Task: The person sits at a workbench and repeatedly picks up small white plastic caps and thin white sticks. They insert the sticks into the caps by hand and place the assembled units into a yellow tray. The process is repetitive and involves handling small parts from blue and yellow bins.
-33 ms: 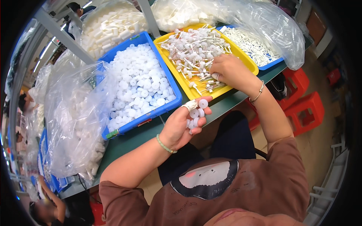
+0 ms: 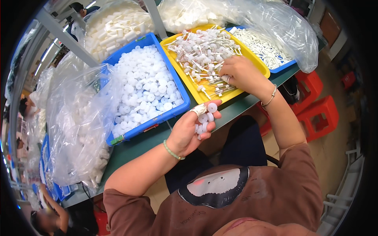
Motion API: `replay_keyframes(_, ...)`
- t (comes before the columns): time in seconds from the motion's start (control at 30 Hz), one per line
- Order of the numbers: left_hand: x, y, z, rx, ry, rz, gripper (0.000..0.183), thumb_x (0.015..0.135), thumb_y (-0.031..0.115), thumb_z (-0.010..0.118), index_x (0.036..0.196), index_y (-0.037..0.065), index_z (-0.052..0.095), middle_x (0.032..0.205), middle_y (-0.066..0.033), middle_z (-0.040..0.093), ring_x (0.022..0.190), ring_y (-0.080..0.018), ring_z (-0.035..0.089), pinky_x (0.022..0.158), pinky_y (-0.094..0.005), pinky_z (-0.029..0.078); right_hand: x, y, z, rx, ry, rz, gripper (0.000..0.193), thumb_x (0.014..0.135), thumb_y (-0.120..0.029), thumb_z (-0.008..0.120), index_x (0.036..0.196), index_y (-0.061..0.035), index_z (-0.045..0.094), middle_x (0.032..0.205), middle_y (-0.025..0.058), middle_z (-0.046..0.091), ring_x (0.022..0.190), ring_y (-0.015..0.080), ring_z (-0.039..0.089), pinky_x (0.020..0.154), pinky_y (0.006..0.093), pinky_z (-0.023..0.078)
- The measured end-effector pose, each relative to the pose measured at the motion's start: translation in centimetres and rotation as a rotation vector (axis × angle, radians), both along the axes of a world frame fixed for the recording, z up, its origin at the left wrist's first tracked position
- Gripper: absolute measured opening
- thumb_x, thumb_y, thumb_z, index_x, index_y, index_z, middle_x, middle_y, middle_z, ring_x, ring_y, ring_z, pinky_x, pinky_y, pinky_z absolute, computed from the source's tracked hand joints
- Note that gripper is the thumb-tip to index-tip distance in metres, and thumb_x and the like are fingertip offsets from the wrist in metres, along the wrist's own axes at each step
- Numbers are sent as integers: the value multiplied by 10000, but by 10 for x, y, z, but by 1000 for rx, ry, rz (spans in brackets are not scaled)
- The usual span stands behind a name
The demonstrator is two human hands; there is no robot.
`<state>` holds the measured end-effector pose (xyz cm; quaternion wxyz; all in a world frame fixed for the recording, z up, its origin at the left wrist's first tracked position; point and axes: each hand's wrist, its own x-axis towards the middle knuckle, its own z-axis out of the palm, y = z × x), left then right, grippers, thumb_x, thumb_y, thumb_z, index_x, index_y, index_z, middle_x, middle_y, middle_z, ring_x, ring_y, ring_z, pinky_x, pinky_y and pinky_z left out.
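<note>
"One brown shirt closest, across the bottom of the frame. And beyond?"

"Dark trousers just above, near the middle. Then, of the hands, left hand at the centre, palm up, fingers loosely curled around several white discs."

"Anything on the wrist?"

"A pale green beaded bracelet. White wrapping around one digit too."

"And farther up?"

"Right hand, right of centre, palm down, fingers bent and drawn together among disc-topped sticks. Actually pinching one? Cannot tell; fingertips partly hidden."

"In which container?"

"In a yellow tray, at upper centre, heaped with those pieces. Left of it, close beside, a blue tray full of loose discs, much like the ones in the palm. Right of the yellow one, just beside, a smaller blue tray of thin white sticks. All on a dark green surface."

"Off to the right?"

"Red stools below the surface edge, at the right of the frame."

"And farthest back?"

"A clear plastic bag of pale pieces at left, a large bag of white cylinders at upper left, another clear bag at upper right, overlapping the smaller tray. Far off, a person near the top left of the frame."
</note>
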<state>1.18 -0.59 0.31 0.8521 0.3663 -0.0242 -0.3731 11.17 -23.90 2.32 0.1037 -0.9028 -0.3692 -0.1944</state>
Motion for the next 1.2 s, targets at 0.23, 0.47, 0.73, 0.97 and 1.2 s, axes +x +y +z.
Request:
replay_keyframes(0.23,1,-1,2,-31,38,53,346,987,239,430,1301,94,446,1058,-42,565,703,-64,455,480,-159,351,-19,2,3,586,203,-6,93,799,-46,631,891,-54,641,828,50,607,757,174,613,721,293,490)
replay_keyframes(0.47,-1,-2,1,-52,56,53,311,987,229,442,1270,105,470,1074,-53,576,722,-65,489,494,-169,364,-105,40,-23,1241,374,230,206,842,-2,640,1030,17,558,1018,110,649,975,169,624,864,299,490)
replay_keyframes(0.73,-2,-3,2,3,-5,66,311,988,262,453,1250,99,492,1032,-41,569,717,-60,481,490,-164,361,-116,41,-33,1331,290,343,226,862,-7,616,1059,19,508,1061,174,635,1022,238,627,897,343,492)
replay_keyframes(0.97,-2,-3,2,14,-4,82,314,985,246,459,1255,90,497,1029,-38,566,715,-52,476,493,-161,362,-118,41,-39,1397,464,296,243,866,-9,609,1075,22,489,1082,183,616,1027,247,625,911,347,490)
replay_keyframes(1.2,-2,-2,2,16,-20,78,307,978,235,479,1245,86,508,1032,-36,564,716,-47,474,496,-157,360,-119,40,-41,1334,364,281,232,865,-8,608,1064,21,493,1065,180,614,1018,250,628,905,351,493)
